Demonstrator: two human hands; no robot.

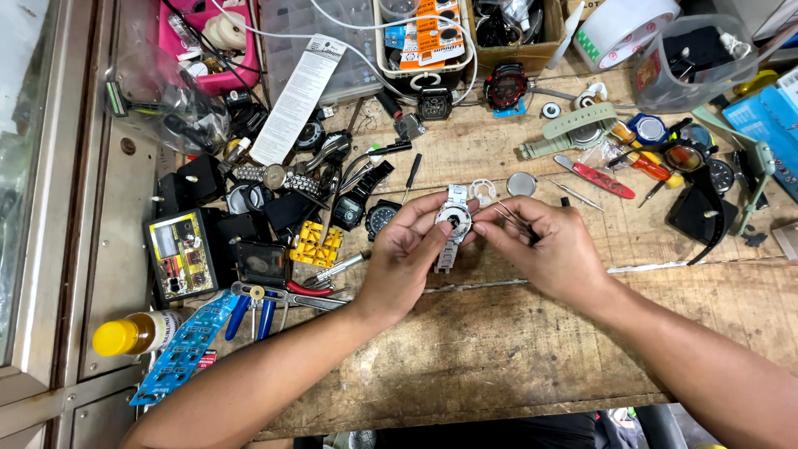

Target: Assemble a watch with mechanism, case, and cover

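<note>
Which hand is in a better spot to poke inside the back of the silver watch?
Probably the right hand: it holds thin tweezers with their tips beside the watch. The left hand is wrapped around the watch, keeping it steady.

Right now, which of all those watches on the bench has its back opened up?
The silver metal-band watch held in the left hand, face down, its round inner works exposed. The right hand holds tweezers beside it. The other watches lie untouched on the bench.
</note>
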